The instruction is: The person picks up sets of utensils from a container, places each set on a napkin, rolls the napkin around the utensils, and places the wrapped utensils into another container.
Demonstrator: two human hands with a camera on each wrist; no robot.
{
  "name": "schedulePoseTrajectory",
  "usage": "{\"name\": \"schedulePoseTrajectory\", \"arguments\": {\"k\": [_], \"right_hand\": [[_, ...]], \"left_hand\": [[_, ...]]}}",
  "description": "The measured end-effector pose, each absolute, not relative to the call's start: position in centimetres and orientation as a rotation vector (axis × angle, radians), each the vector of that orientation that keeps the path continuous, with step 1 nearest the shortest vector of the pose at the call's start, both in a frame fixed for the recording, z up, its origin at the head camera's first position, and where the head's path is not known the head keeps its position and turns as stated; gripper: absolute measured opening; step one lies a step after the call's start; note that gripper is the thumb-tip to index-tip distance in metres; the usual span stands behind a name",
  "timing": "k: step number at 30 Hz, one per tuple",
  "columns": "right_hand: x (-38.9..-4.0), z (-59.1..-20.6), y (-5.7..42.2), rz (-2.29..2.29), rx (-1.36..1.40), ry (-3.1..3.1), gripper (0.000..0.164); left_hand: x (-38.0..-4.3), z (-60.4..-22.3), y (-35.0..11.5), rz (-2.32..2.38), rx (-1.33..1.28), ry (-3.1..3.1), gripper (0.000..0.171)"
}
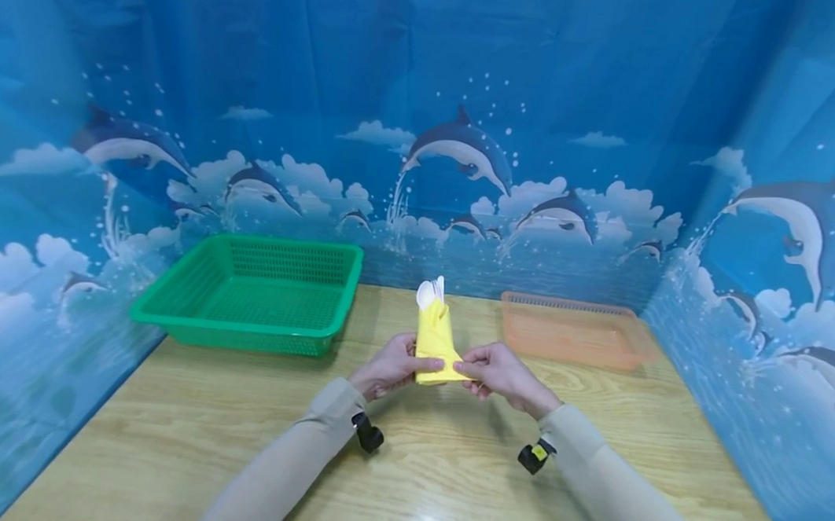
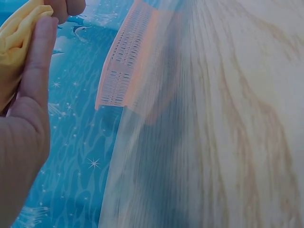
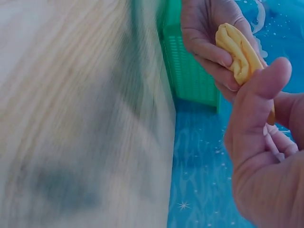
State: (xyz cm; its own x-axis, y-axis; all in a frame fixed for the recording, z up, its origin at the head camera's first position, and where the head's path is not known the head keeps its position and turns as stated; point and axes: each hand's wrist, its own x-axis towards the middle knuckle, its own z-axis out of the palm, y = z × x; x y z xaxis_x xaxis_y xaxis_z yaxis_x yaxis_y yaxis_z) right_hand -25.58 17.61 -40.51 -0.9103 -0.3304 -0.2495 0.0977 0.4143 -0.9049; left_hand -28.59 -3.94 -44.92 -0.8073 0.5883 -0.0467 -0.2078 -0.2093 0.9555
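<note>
A yellow cloth napkin (image 1: 433, 340) is folded around white cutlery and held above the table between both hands. Out of its top end stick a white spoon (image 1: 426, 295) and a white fork (image 1: 438, 290); their lower parts are hidden in the cloth. The left hand (image 1: 392, 366) grips the bundle from the left, thumb across its front. At the lower right, the right hand (image 1: 505, 377) pinches a pulled-out corner of the napkin between thumb and fingers. Seen from the right wrist, the napkin's folded end (image 3: 239, 54) shows layered cloth between the hands.
A green perforated basket (image 1: 243, 338) stands at the table's back left. At the back right lies a shallow orange basket (image 1: 575, 355). The wood-patterned table (image 1: 435, 466) is bordered by blue dolphin-print sheeting (image 1: 311, 129) at the back and sides.
</note>
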Motion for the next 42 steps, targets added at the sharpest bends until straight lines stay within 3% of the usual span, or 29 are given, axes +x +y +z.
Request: {"name": "schedulePoseTrajectory", "arguments": {"k": [12,29,42], "right_hand": [[-25.6,-41.8,18.8,-1.598,-0.228,2.107,0.024],[-24.6,-42.3,17.9,-1.578,-0.329,2.353,0.021],[-24.4,-42.4,18.7,-1.674,-0.357,2.121,0.031]], "left_hand": [[-28.4,-45.5,-3.2,2.033,0.466,1.527,0.046],[-28.0,-45.2,-3.4,2.047,0.5,1.509,0.041],[-27.8,-45.3,-3.4,2.038,0.476,1.509,0.044]]}}
